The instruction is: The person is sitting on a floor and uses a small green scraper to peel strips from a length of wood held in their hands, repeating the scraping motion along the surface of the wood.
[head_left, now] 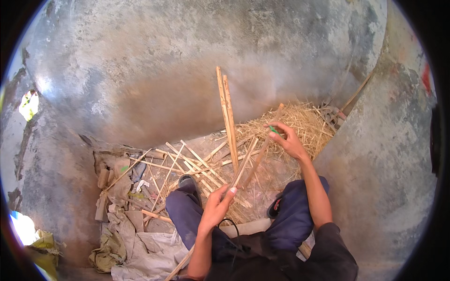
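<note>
My left hand [215, 208] is closed around a pale wooden strip [245, 161], which slants up and away from the fingers. A second, browner strip [262, 152] rises beside it toward my right hand [289, 142]. Thumb and fingers of that right hand are pinched on a small green object [273, 130], whose kind I cannot make out. The browner strip's upper part lies close to these fingertips; whether they touch it is unclear. Two long sticks [227, 110] stand nearly upright beyond my left hand. Their lower ends are hidden behind the strips.
Split sticks [197, 164] lie scattered on the floor ahead of my feet. Behind them a heap of straw-like shavings [300, 122] rests against the curved grey wall [187, 61]. Crumpled sacking [150, 250] and debris lie at left. Another wall [379, 187] rises on the right.
</note>
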A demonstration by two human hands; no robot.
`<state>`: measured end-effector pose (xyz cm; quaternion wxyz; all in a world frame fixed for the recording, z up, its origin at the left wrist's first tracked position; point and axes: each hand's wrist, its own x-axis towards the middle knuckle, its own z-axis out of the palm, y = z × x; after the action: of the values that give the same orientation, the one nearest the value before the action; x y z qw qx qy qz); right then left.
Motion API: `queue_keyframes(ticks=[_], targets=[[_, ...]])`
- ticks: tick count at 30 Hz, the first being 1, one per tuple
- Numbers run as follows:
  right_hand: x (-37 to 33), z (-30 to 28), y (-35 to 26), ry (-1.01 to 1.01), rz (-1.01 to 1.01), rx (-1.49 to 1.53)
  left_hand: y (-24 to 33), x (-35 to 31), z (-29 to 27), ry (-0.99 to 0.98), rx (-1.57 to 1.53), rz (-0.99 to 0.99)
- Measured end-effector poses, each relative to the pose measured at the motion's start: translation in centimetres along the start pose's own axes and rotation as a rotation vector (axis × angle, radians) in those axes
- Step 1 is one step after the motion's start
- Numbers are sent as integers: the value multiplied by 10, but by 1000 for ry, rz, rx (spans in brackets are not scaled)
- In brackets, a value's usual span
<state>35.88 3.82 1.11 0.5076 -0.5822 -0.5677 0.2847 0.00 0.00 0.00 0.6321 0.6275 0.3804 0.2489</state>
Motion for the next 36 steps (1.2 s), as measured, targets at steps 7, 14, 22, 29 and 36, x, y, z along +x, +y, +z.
queue_keyframes(ticks=[7,14,22,29,36], targets=[[-18,17,-21,-229,2,246,-4,0,9,-64,-42,-46],[-21,31,-20,-114,-35,274,-7,6,14,-90,50,-6],[-22,27,-23,-130,-19,257,-10,9,11,-146,-29,-71],[-25,29,-17,-18,-213,193,-7,8,11,-156,-72,-34],[-38,27,-34,-2,-259,-257,2,2,12,6,30,18]])
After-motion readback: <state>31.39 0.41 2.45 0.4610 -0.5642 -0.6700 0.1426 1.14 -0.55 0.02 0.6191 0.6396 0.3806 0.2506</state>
